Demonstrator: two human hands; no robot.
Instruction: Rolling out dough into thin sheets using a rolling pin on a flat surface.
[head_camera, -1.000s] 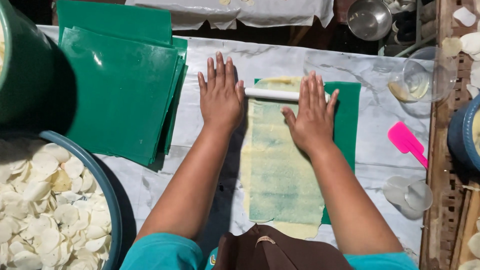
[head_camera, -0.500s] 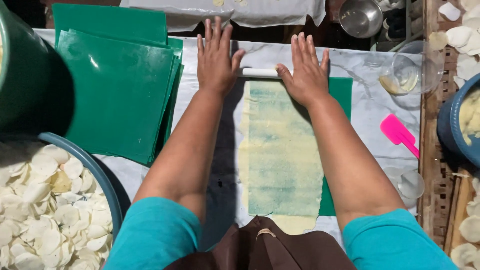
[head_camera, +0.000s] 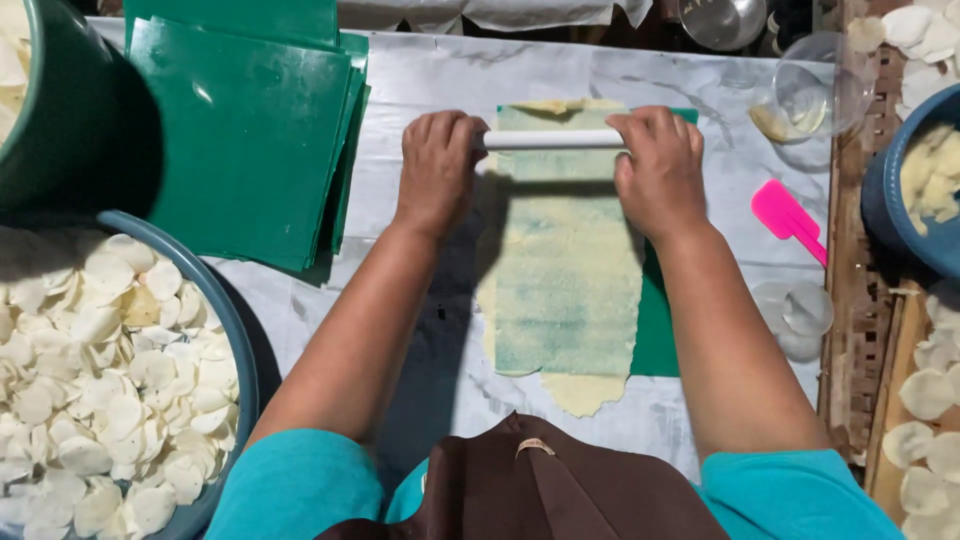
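Observation:
A thin white rolling pin (head_camera: 555, 139) lies across the far end of a long, thin sheet of pale dough (head_camera: 565, 260). The dough rests on a green plastic sheet (head_camera: 657, 335) on the table. My left hand (head_camera: 436, 167) curls over the pin's left end. My right hand (head_camera: 658, 170) curls over its right end. Both forearms reach out over the table, and the dough's near end spills past the green sheet.
A stack of green plastic sheets (head_camera: 245, 130) lies at the left. A blue basin of white round discs (head_camera: 95, 380) stands near left. At the right are a pink spatula (head_camera: 788, 220), a clear bowl (head_camera: 815, 88), another blue bowl (head_camera: 915, 195) and a wooden rack (head_camera: 865, 330).
My hands went from flat palms on the pin to fingers curled over its ends. The pin stays at the far end of the dough.

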